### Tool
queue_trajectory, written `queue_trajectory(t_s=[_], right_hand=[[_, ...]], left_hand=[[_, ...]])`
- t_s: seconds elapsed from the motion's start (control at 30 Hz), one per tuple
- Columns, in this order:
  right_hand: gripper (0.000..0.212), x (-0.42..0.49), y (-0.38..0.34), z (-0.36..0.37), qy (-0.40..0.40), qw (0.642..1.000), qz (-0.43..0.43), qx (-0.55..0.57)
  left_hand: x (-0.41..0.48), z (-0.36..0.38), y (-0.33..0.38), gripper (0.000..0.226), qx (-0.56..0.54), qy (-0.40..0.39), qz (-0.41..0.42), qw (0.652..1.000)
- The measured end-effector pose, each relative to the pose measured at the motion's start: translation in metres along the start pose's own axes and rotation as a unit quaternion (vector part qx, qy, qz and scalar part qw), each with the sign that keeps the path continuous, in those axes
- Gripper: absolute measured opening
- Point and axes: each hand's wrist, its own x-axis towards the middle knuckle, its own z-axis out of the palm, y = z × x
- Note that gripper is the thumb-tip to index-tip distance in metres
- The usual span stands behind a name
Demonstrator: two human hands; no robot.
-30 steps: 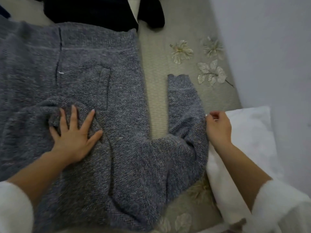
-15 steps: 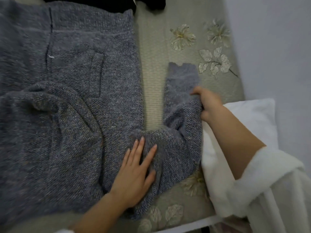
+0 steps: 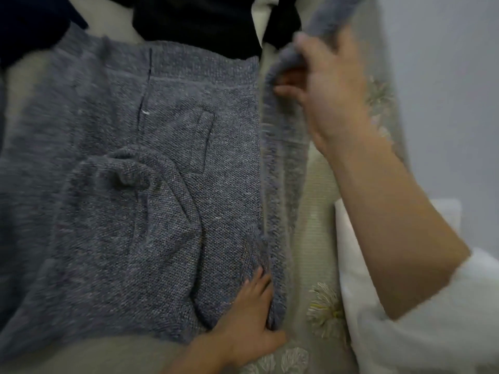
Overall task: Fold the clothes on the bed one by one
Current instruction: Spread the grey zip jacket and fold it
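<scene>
A grey-blue knitted sweater lies spread flat on the bed, its left sleeve folded across the body. My right hand grips the right sleeve near its cuff and holds it stretched up off the bed along the sweater's right edge. My left hand presses flat, fingers together, on the sweater's near right corner where that sleeve begins. The sleeve's cuff end is blurred above my right hand.
Dark clothes lie at the far side of the bed, touching the sweater's top edge. The beige bedspread has embroidered flowers. A white pillow sits at the right, with a pale wall beyond it.
My right hand closed on the right sleeve and pulled it up and away, straightening it. My left hand slid from the sweater's middle to the near right corner.
</scene>
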Motion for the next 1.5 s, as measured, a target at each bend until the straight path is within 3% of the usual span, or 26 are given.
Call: queue_trajectory(t_s=[0.07,0.13,0.23,0.33,0.47,0.57,0.67,0.77,0.87,1.0,1.1,1.2,1.27,1.37,1.5], right_hand=[[0.044,0.004,0.013,0.034,-0.165,0.982,0.059,-0.071],[0.043,0.002,0.035,0.047,-0.235,0.948,0.080,-0.198],[0.027,-0.014,0.072,0.025,-0.202,0.930,0.091,-0.292],[0.014,-0.042,0.111,-0.024,-0.162,0.921,0.153,-0.319],[0.017,-0.077,0.145,-0.075,-0.084,0.914,0.208,-0.338],[0.020,-0.091,0.156,-0.087,-0.057,0.910,0.209,-0.353],[0.016,-0.097,0.163,-0.082,-0.058,0.911,0.177,-0.367],[0.013,-0.101,0.165,-0.071,-0.070,0.906,0.153,-0.388],[0.015,-0.111,0.163,-0.063,-0.025,0.908,0.110,-0.403],[0.023,-0.133,0.168,-0.055,0.008,0.889,0.074,-0.452],[0.026,-0.141,0.174,-0.054,0.092,0.893,0.054,-0.438],[0.025,-0.138,0.175,-0.058,0.173,0.914,0.090,-0.355],[0.027,-0.135,0.178,-0.061,0.162,0.915,0.105,-0.353],[0.035,-0.126,0.182,-0.059,0.065,0.919,0.132,-0.365],[0.046,-0.108,0.184,-0.048,-0.066,0.923,0.168,-0.339]], left_hand=[[-0.005,-0.010,0.000,0.071,-0.093,0.027,-0.010,0.995],[-0.011,-0.020,-0.001,0.046,-0.173,0.036,-0.020,0.984],[-0.015,-0.026,-0.006,0.045,-0.309,0.045,-0.071,0.947],[-0.016,-0.030,-0.003,0.025,-0.410,0.051,-0.123,0.902],[-0.028,-0.034,-0.003,0.023,-0.404,0.010,-0.094,0.910],[-0.032,-0.056,-0.015,0.014,-0.393,-0.004,-0.145,0.908],[-0.027,-0.107,-0.024,0.010,-0.493,0.101,-0.195,0.842],[-0.007,-0.162,-0.027,0.050,-0.525,0.172,-0.170,0.816],[0.022,-0.208,-0.023,0.024,-0.524,0.239,-0.169,0.800],[0.064,-0.252,-0.014,0.045,-0.558,0.316,-0.224,0.734],[0.078,-0.273,-0.003,0.038,-0.584,0.324,-0.170,0.725],[0.064,-0.301,-0.011,0.027,-0.559,0.339,-0.064,0.754],[0.044,-0.322,-0.029,0.025,-0.549,0.360,-0.035,0.754],[0.016,-0.337,-0.065,0.015,-0.505,0.405,-0.152,0.747],[0.008,-0.331,-0.104,0.020,-0.516,0.358,-0.222,0.746]])
